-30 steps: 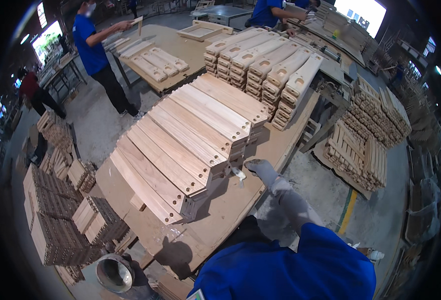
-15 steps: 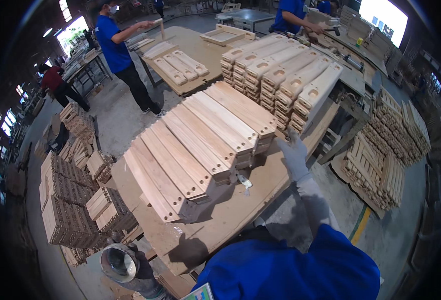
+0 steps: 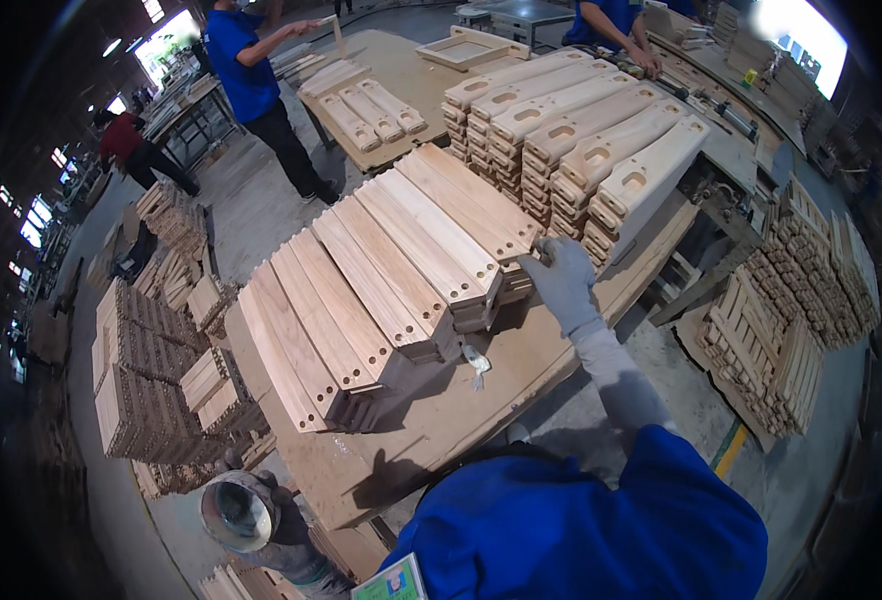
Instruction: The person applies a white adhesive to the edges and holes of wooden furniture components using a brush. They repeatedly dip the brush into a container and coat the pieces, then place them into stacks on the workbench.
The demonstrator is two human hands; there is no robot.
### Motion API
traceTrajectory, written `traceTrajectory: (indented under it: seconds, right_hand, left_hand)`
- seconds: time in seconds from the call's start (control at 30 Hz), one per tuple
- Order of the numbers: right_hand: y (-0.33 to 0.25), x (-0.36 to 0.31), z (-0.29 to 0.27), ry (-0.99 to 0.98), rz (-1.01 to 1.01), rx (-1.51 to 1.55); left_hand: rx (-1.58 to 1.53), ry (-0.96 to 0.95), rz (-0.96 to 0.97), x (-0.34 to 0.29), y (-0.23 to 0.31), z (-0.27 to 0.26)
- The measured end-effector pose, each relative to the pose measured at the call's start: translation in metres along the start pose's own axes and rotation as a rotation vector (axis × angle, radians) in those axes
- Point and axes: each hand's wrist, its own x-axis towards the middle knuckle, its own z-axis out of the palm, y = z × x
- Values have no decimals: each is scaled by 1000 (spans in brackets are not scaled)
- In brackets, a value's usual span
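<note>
My left hand (image 3: 286,525), in a grey glove, is wrapped round an open round cup (image 3: 236,512) at the lower left; whitish residue shows inside it. My right hand (image 3: 567,275), also gloved in grey, has its fingers drawn together at the near end of the rightmost wooden board (image 3: 471,200), close to its drilled holes. What the fingertips pinch, if anything, is too small to make out. Several stacks of such boards (image 3: 311,310) stand side by side, each top board with holes along its near end.
The stacks stand on a brown worktable (image 3: 521,385) with a crumpled whitish scrap (image 3: 476,365). Behind are stacked slotted panels (image 3: 571,130). Board piles (image 3: 151,400) rest at the left, slat bundles (image 3: 751,350) at the right. One person (image 3: 251,95) stands behind left, another (image 3: 611,25) behind right.
My right hand has moved in from beside the table to the rightmost board's end, and its fingers have drawn together. My left hand still holds the cup. The view has shifted slightly.
</note>
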Motion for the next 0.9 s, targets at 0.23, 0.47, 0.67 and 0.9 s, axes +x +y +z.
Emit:
traceTrajectory:
  seconds: [0.23,0.47,0.67,0.9]
  right_hand:
    - [-17,6,7,158,-302,-83]
    - [-52,-41,-7,-39,-357,-19]
    - [-67,-10,26,14,-415,-220]
    - [-96,-64,-11,-75,-567,136]
  left_hand:
    - [421,-67,257,-5,3,2]
    - [459,-101,291,-15,6,-17]
    - [376,-61,243,-14,7,-9]
    - [125,96,37,-28,21,-6]
